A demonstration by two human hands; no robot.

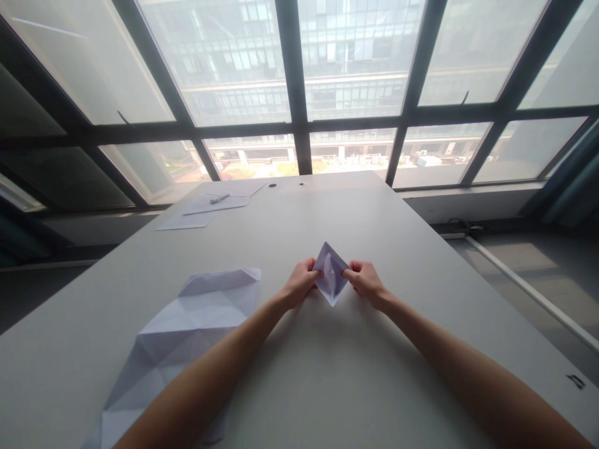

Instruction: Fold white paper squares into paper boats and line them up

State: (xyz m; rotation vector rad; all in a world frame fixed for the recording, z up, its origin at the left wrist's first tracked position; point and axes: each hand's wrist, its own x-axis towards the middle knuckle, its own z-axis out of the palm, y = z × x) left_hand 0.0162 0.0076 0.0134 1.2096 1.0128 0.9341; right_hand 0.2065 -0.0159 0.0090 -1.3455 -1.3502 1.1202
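Big creased sheet [187,330] lies nr camera, while left hand [299,282] & right hand [365,282] pinch opp. corners of folded paper [331,274] over mid-table [374,374], prob. v. light, flimsy, best gripped at creased edges.

Office: grey desk [374,206], window wall [299,118].

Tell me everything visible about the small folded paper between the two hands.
The folded paper is small, white with a lilac tint, creased into a diamond with one tip pointing away and one toward the person. The left hand pinches its left corner, the right hand its right corner. Its near tip is close to the grey table; whether it touches cannot be told.
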